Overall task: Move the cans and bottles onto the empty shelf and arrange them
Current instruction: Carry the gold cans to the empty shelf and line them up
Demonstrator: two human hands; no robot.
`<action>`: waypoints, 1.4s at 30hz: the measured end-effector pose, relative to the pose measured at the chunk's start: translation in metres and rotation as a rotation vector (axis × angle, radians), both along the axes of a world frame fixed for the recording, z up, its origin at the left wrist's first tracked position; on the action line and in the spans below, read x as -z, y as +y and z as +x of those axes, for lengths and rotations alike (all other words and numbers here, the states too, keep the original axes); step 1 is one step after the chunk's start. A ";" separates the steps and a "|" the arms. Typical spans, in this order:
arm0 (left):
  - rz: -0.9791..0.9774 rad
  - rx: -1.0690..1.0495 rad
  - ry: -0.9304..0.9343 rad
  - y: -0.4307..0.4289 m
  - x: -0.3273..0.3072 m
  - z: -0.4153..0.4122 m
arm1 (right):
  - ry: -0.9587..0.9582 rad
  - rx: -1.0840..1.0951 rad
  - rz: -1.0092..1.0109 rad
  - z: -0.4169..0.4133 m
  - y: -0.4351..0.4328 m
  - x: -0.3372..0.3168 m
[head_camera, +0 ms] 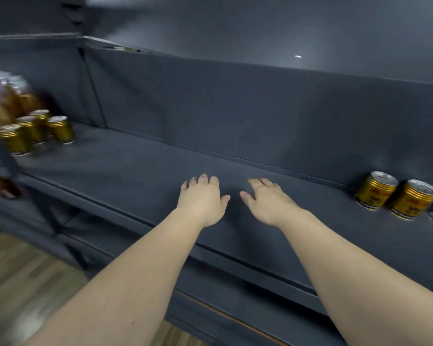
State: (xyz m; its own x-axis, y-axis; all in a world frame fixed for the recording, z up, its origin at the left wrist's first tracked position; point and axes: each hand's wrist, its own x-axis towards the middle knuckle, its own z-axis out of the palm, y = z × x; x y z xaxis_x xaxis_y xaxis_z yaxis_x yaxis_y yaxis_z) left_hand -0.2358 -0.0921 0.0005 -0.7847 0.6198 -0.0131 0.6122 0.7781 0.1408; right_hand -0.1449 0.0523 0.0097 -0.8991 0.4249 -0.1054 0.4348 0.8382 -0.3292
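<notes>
Left hand point(203, 198) and right hand point(268, 201) held spread and empty over the middle of the shelf point(140, 171).
Nothing is gripped; fingers are loosely extended. Two gold cans point(395, 194) are stood at the shelf's right end, four gold cans point(35, 131) and blurred bottles point(8, 101) toward its left end. A can is best gripped round its body, kept upright and set close beside the right pair.

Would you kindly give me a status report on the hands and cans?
Left hand and right hand open, holding nothing, over mid shelf. Two gold cans far right; four gold cans and bottles far left. Nothing between hands and cans.
</notes>
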 end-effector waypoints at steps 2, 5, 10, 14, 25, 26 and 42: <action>0.007 -0.071 0.019 -0.024 0.002 -0.002 | 0.003 -0.075 -0.012 -0.011 -0.017 0.001; 0.004 -0.184 0.026 -0.065 0.004 0.000 | 0.009 -0.197 -0.039 -0.027 -0.047 0.003; -0.002 -0.370 0.028 -0.134 0.009 0.011 | 0.017 -0.404 -0.042 -0.046 -0.105 0.007; -0.012 -0.495 0.048 -0.184 0.010 0.018 | 0.036 -0.537 -0.044 -0.063 -0.152 0.007; -0.006 -0.750 0.039 -0.324 0.016 0.010 | 0.035 -0.795 -0.029 -0.115 -0.291 0.015; -0.002 -0.761 0.035 -0.337 0.017 0.006 | 0.037 -0.804 -0.030 -0.121 -0.303 0.017; 0.051 -0.878 0.047 -0.510 0.020 -0.063 | 0.028 -0.920 0.028 -0.202 -0.485 0.009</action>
